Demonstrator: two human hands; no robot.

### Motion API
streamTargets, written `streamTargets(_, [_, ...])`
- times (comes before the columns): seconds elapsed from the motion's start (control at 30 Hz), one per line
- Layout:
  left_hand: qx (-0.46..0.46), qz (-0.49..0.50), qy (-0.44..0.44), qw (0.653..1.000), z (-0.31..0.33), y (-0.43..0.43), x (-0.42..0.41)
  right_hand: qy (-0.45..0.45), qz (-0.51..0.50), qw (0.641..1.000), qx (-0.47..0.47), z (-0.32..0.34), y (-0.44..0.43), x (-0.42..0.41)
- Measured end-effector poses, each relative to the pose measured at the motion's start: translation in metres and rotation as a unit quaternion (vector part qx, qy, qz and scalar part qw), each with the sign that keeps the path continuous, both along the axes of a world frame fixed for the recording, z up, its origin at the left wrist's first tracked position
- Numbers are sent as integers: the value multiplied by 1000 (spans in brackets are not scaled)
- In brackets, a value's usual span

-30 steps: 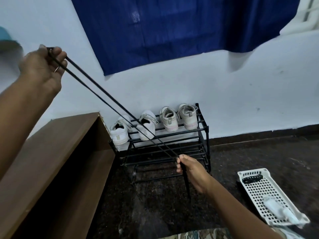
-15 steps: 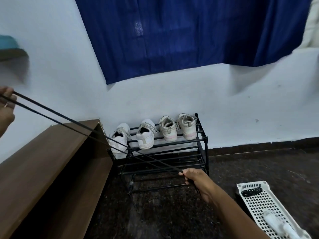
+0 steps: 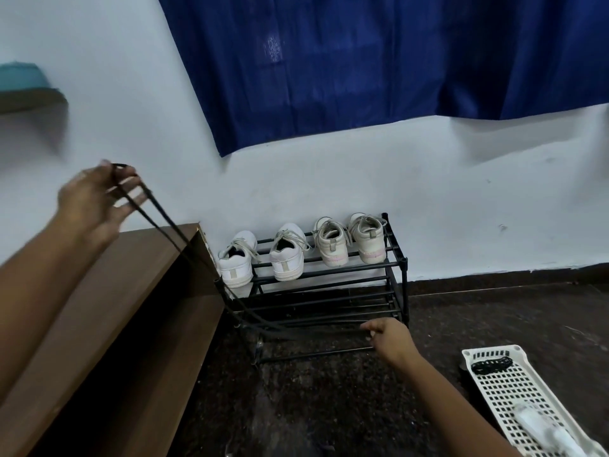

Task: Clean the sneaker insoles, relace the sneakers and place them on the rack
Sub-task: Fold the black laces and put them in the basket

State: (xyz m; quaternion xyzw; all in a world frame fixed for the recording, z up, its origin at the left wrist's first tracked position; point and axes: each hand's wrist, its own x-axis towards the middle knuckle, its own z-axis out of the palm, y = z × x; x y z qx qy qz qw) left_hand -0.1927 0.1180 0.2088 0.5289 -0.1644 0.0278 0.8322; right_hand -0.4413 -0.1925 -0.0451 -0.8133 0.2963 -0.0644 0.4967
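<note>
The right hand (image 3: pixel 387 334) pinches the black lace (image 3: pixel 164 213) low in front of the rack (image 3: pixel 405 291). The left hand (image 3: pixel 99 196), raised with fingers spread, pinches the lace's fold. Taut half a second ago, the lace now sags — the left hand has swung inward. Four sneakers (image 3: pixel 286 255) sit on the rack's top shelf.

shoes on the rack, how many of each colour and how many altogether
white sneakers: 2
beige sneakers: 2
total: 4, all on the top shelf of the black rack
</note>
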Motion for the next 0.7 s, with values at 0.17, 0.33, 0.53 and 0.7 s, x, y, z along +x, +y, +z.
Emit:
streamTargets(0.17, [35, 13, 24, 999, -28, -46, -78, -16, 19, 997, -72, 2, 8, 0])
streamTargets(0.33, [30, -4, 52, 998, -96, -68, -109, -14, 27, 997, -72, 9, 14, 3])
streamTargets(0.53, [18, -38, 145, 989, -167, -96, -145, 3, 55, 998, 4, 11, 20, 9])
streamTargets(0.7, [53, -46, 202, 977, -196, -117, -158, -40, 78, 993, 76, 21, 23, 5])
